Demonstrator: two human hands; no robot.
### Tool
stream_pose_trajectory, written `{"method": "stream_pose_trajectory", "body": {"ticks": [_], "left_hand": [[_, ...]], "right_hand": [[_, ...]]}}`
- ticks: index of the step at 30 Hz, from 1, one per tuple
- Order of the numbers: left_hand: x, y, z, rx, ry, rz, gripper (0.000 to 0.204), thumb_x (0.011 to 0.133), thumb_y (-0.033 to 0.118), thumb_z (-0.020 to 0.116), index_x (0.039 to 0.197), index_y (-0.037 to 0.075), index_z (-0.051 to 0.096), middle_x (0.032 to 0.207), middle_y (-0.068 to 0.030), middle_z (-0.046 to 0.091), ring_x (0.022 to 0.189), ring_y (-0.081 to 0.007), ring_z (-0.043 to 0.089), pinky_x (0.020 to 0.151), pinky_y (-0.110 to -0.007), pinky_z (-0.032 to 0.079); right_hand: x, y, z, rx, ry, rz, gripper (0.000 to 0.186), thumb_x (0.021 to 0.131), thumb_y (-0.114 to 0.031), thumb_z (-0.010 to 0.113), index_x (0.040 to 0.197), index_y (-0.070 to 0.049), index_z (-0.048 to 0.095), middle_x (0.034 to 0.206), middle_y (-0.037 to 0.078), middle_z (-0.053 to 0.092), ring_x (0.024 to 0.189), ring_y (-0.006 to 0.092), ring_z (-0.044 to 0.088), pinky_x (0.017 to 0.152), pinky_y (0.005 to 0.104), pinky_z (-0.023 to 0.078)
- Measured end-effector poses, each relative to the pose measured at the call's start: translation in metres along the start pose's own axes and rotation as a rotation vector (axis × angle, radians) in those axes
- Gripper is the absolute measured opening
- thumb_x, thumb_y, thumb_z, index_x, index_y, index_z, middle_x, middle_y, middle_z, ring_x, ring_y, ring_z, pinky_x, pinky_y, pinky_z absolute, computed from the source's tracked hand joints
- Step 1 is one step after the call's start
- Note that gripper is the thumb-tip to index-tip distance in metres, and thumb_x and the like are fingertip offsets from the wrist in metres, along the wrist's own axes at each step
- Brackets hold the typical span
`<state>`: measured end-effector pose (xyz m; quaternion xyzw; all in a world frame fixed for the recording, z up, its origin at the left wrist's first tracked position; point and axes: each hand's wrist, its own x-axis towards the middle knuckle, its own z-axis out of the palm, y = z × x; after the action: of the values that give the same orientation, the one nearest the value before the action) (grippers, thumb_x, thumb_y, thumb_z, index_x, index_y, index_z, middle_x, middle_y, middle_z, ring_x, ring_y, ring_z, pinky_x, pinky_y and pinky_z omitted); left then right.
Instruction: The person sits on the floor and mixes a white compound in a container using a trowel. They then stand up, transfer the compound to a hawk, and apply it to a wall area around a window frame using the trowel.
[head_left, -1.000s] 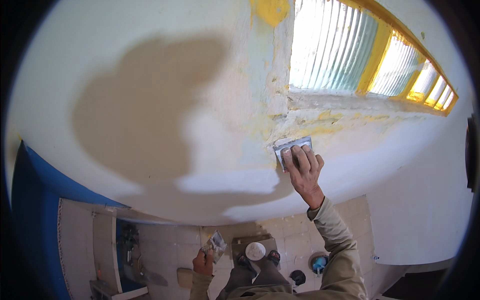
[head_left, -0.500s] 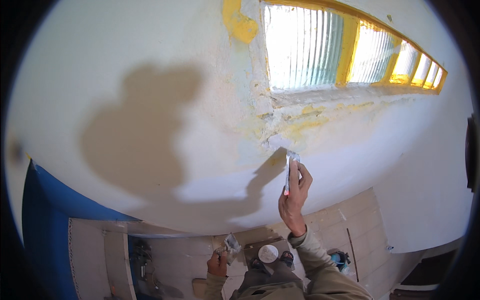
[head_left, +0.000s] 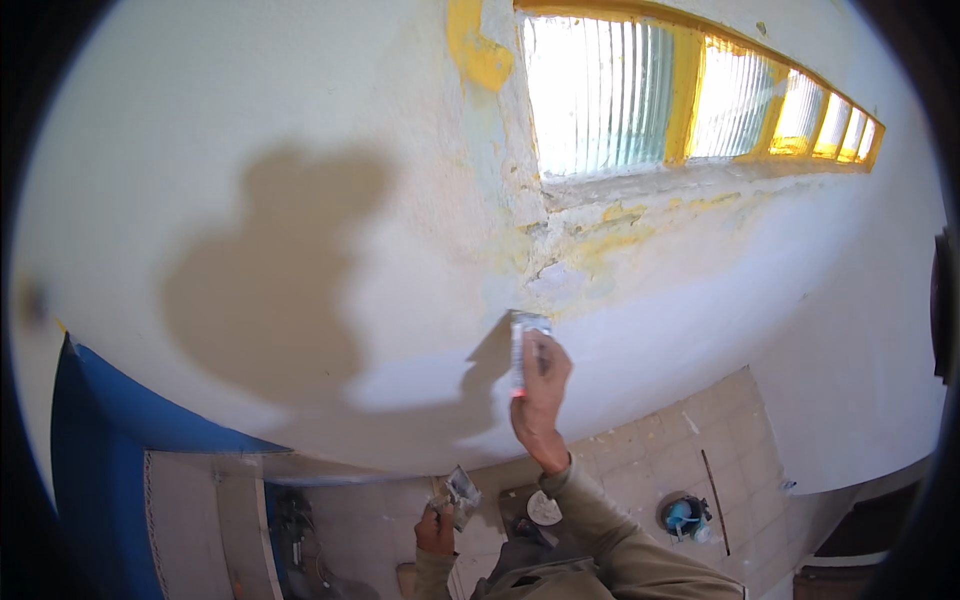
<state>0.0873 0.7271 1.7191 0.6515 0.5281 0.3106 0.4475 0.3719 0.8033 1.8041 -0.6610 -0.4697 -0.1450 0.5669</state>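
My right hand (head_left: 543, 385) is closed round a putty knife (head_left: 519, 345), its blade up against the white wall (head_left: 420, 320) just below a patch of fresh filler (head_left: 558, 281). Around that patch the wall shows cracked, flaking plaster and yellow paint traces. Lower down, my left hand (head_left: 434, 528) grips a second, wider scraper (head_left: 461, 497) smeared with whitish filler, held well away from the wall patch. The handle of that scraper is mostly hidden by the fingers.
Above the patch runs a yellow-framed window (head_left: 600, 95) with ribbed glass. On the floor are a white round container (head_left: 544, 508) by my feet, a dark bucket with blue stuff (head_left: 683, 516) and a thin rod (head_left: 716, 500). A blue panel (head_left: 100, 440) stands at left.
My right hand with the putty knife has moved left and slightly down along the wall, away from the filler patch. My left hand stays about where it was.
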Motion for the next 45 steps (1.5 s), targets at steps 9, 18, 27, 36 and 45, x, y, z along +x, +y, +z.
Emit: {"method": "stream_pose_trajectory", "body": {"ticks": [9,18,27,36,45], "left_hand": [[0.000,-0.004,0.005,0.042,-0.005,-0.031,0.027,0.093,0.014,0.056,0.114,-0.003,0.060,0.091,-0.0060,0.066,0.077,-0.0099,0.057,0.068,-0.027,0.048],[0.006,-0.006,0.008,0.016,-0.025,-0.003,0.028,0.093,0.014,0.056,0.115,-0.002,0.060,0.092,-0.0073,0.066,0.080,-0.0103,0.058,0.070,-0.027,0.048],[-0.001,-0.007,0.018,0.011,0.106,0.105,0.018,0.092,0.018,0.060,0.093,0.000,0.061,0.058,-0.0029,0.050,0.053,-0.0081,0.043,0.048,-0.030,0.037],[0.001,-0.014,0.014,-0.015,0.105,0.109,0.025,0.092,0.018,0.059,0.106,-0.002,0.063,0.059,-0.0010,0.052,0.053,-0.0067,0.043,0.048,-0.028,0.036],[0.005,-0.004,0.020,-0.022,0.051,0.133,0.024,0.093,0.018,0.058,0.106,-0.001,0.062,0.061,-0.0006,0.052,0.054,-0.0063,0.043,0.049,-0.027,0.036]], "right_hand": [[0.063,-0.041,-0.003,-0.068,0.266,0.150,0.067,0.073,0.014,0.051,0.139,0.001,0.043,0.127,0.025,0.045,0.117,0.0380,0.041,0.098,0.0455,0.036],[0.021,-0.014,-0.027,-0.064,0.037,-0.060,0.056,0.074,0.007,0.060,0.129,-0.001,0.055,0.126,0.022,0.049,0.114,0.0357,0.047,0.092,0.0438,0.040],[0.062,0.031,-0.006,-0.323,0.182,-0.299,0.049,0.079,0.003,0.061,0.127,-0.007,0.056,0.131,0.018,0.044,0.115,0.0364,0.045,0.093,0.0434,0.039],[0.031,0.015,-0.033,-0.142,0.115,-0.034,0.066,0.072,0.011,0.057,0.136,0.002,0.045,0.126,0.025,0.046,0.109,0.0401,0.048,0.091,0.0458,0.040],[0.054,-0.039,-0.012,-0.130,0.106,-0.046,0.064,0.076,0.011,0.056,0.137,-0.001,0.046,0.127,0.023,0.046,0.114,0.0387,0.045,0.093,0.0440,0.041]]}}
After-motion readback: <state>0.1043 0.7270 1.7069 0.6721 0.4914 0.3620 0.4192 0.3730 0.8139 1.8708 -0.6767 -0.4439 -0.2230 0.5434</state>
